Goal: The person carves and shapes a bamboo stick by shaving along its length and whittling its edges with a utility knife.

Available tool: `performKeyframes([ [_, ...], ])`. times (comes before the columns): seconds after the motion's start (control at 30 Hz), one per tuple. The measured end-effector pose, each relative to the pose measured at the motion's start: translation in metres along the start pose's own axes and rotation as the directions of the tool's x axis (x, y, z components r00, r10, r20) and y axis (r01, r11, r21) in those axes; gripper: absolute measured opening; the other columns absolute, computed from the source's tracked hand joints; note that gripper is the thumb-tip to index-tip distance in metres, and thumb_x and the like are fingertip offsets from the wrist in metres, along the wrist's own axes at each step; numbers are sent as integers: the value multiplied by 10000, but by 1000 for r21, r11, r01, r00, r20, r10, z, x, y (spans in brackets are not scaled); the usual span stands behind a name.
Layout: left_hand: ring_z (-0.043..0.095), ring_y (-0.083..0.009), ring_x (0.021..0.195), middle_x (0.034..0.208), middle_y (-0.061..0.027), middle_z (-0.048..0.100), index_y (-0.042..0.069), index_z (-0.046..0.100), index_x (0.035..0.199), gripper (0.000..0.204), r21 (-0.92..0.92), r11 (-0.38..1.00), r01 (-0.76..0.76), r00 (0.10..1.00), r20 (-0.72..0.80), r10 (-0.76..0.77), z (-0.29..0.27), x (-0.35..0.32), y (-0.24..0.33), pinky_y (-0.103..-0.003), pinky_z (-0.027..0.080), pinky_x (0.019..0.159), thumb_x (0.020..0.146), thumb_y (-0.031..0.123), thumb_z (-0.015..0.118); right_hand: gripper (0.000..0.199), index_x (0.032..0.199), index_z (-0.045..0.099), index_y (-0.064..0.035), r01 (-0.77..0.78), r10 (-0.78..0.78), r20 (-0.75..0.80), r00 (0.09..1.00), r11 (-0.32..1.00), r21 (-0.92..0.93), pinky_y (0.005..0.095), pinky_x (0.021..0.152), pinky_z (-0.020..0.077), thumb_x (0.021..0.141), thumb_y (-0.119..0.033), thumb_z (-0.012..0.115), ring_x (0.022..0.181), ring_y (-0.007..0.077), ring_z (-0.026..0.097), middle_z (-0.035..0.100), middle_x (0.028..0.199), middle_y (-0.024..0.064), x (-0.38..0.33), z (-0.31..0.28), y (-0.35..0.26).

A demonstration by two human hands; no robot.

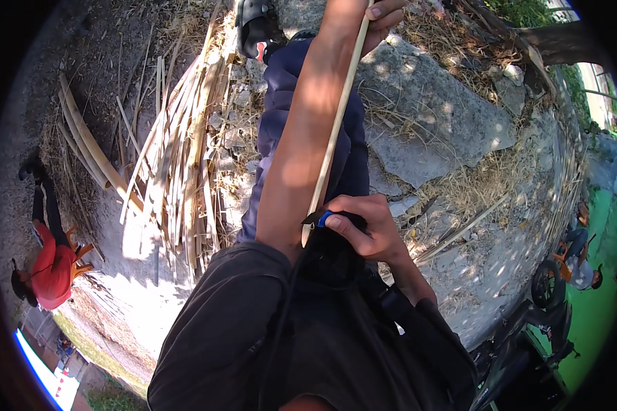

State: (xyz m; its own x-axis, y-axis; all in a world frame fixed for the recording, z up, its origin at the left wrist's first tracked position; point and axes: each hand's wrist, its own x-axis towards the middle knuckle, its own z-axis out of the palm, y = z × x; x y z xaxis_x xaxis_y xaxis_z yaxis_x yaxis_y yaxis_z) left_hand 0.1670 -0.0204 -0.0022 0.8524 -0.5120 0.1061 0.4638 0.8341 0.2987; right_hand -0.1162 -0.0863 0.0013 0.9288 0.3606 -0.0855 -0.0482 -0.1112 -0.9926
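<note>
Strip [334, 130] is best held straight, left hand [384, 22] gripping it, right hand [367, 225] closed round what seems a knife [324, 218].

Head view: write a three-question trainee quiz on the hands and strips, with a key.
1. Which hand holds the upper end of the pale strip?
2. True or false: the loose pile of strips lies to the left of the person's legs.
3. Fill in the blank: the right hand grips a small object, partly black and partly ____.

Key: 1. The left hand. 2. True. 3. Blue.
</note>
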Motion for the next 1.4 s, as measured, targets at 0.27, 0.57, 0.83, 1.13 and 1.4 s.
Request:
performKeyframes([
  [0.27,372,-74,375,614,30,412,73,491,1006,234,-118,992,53,997,63,-46,-10,3,6,-233,306,307,1133,242,392,146,1034,745,-26,199,-217,-213,953,975,-102,341,665,574,896,-69,769,762,272,728,726,913,126,-4,7,5],
  [0.57,339,-96,375,571,21,373,93,450,793,393,-297,952,81,994,98,-54,-14,7,6,-262,304,302,1138,254,354,434,1109,829,-193,369,-496,-87,864,740,-562,307,586,530,697,-55,838,694,181,673,654,849,15,-11,11,-4],
  [0.83,302,-118,364,542,10,349,97,449,795,410,-204,969,142,959,269,-84,-33,11,9,-275,269,303,1146,269,326,393,1151,817,-154,322,-445,-85,891,754,-572,330,625,515,770,-244,849,717,190,663,664,841,31,-10,10,-8],
  [1.13,302,-115,379,597,6,380,73,496,935,308,-146,986,80,965,261,-40,-24,9,7,-263,270,310,1147,241,349,452,1181,803,-136,271,-385,-111,916,800,-536,356,626,487,759,-289,858,700,214,627,644,806,47,-12,6,-12],
  [1.4,367,-79,412,672,14,414,55,495,1072,254,-121,992,-30,993,111,43,-21,6,8,-235,291,326,1158,227,329,520,1189,800,-157,232,-365,-131,922,790,-567,361,615,470,684,-240,891,689,214,609,627,800,45,-12,6,-10],
])
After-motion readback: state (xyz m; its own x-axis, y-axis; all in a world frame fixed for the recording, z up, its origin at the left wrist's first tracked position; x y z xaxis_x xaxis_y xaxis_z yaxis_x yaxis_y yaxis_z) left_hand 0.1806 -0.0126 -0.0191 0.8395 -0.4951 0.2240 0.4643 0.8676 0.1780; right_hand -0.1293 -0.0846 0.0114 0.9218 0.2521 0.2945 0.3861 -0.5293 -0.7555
